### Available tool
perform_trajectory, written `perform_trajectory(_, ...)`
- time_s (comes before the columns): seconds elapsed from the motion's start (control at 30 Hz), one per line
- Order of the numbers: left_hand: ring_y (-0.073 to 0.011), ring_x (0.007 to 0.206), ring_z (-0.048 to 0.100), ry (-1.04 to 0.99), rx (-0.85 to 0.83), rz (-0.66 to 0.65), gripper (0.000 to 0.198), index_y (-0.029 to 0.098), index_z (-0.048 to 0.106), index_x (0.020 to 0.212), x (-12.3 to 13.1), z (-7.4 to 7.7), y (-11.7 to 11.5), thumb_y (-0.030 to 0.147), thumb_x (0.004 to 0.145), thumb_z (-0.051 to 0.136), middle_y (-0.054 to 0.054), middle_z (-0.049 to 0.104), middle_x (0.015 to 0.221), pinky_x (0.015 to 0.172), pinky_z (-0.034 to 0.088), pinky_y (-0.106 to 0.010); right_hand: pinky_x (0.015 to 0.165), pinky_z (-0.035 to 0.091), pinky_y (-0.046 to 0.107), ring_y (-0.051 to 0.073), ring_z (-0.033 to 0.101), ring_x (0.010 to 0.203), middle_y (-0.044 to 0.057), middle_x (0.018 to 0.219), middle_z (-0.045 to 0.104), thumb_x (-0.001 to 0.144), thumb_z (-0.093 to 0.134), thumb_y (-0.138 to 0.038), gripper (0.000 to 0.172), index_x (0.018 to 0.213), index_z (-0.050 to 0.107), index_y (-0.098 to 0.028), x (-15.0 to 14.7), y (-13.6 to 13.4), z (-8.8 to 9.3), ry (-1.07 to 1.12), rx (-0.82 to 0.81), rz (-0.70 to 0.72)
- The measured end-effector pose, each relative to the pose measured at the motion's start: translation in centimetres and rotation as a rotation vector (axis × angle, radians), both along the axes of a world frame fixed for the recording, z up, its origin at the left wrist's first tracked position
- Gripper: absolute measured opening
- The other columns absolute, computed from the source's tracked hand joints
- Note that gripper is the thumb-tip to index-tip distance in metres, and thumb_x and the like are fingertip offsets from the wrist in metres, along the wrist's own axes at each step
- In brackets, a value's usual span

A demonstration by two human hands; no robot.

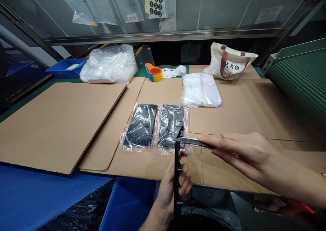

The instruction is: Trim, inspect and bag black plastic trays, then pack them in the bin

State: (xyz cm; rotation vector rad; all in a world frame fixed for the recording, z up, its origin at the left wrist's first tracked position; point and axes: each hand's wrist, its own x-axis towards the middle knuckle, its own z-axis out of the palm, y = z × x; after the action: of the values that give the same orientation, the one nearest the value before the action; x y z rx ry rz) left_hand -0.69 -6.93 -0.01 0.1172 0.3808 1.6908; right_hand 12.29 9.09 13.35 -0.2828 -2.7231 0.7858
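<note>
My left hand (170,187), near the table's front edge, is closed around a thin black plastic part (177,176), held upright and seen edge-on. Between the fingertips of my right hand (244,153) is a slim utility knife (193,142). Its metal blade points left and meets the upper end of the black part; whether it cuts in cannot be told. Behind them lie two clear bags with black plastic parts inside: a left bagged part (141,126) and a right bagged part (171,126), the latter partly covered by the knife and the held part.
A stack of clear bags (201,90) lies behind on the cardboard (229,115). Farther back are a tape roll (155,72), a cloth bag (229,63), a plastic bundle (109,64) and a blue tray (66,68). Large cardboard sheets (56,122) cover the left side.
</note>
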Motion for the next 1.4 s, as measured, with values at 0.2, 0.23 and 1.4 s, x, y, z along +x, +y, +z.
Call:
perform_trajectory(0.2, -0.0017, 0.033, 0.019, -0.039, -0.040, 0.029, 0.019, 0.020, 0.065, 0.096, 0.1, 0.0, -0.3, 0.037, 0.088, 0.061, 0.009, 0.032, 0.050, 0.033, 0.023, -0.012, 0.073, 0.059, 0.027, 0.019, 0.072, 0.082, 0.002, 0.086, 0.075, 0.095, 0.044, -0.023, 0.037, 0.128, 0.060, -0.030, 0.2, -0.3, 0.5, -0.056, -0.050, 0.045)
perform_trajectory(0.23, -0.0015, 0.034, 0.019, -0.050, -0.050, 0.036, 0.017, 0.020, 0.065, 0.091, 0.1, -0.1, -0.3, 0.036, 0.088, 0.061, 0.008, 0.031, 0.050, 0.034, 0.024, -0.012, 0.073, 0.059, 0.027, 0.019, 0.072, 0.082, 0.002, 0.086, 0.074, 0.095, 0.044, -0.023, 0.037, 0.128, 0.060, -0.030, 0.2, -0.3, 0.5, -0.070, -0.052, 0.061)
perform_trajectory(1.4, -0.0021, 0.032, 0.020, -0.043, -0.039, -0.007, 0.028, 0.018, 0.061, 0.109, 0.3, 0.2, -0.6, 0.037, 0.088, 0.061, 0.009, 0.034, 0.048, 0.033, 0.021, -0.013, 0.062, 0.054, 0.023, 0.016, 0.070, 0.074, 0.004, 0.092, 0.073, 0.098, 0.039, -0.024, 0.039, 0.132, 0.057, -0.030, 0.1, 0.0, -0.4, 0.008, 0.030, -0.012)
